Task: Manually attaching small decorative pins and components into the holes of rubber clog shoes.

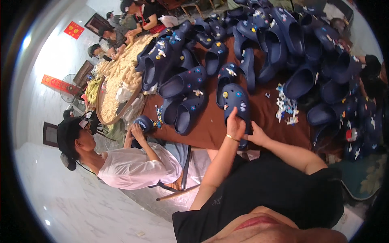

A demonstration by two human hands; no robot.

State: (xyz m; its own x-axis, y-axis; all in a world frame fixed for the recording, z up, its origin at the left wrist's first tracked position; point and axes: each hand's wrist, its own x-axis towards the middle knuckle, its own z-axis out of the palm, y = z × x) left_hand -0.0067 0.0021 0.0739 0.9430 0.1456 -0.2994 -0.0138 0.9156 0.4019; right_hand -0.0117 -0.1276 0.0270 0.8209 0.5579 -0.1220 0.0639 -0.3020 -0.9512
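Observation:
A navy clog (pixel 234 96) with charms on its perforated top is between my hands at the near edge of the brown-covered table (pixel 259 109). My left hand (pixel 236 123), with a gold bracelet at the wrist, closes on the clog's near left part. From the right, my right hand (pixel 257 135) grips its near end, the fingers partly hidden behind it. Just beyond lies another navy clog (pixel 228 71) with a white charm. A pile of small white and blue charms (pixel 286 106) is to the right of my hands.
Many navy clogs (pixel 275 44) are heaped at the back and right. At left a co-worker in a white shirt (pixel 133 168) handles a navy clog (pixel 144 122). Past them stands a round tray (pixel 101 115) of pale kernels, with more people (pixel 117 38) around it.

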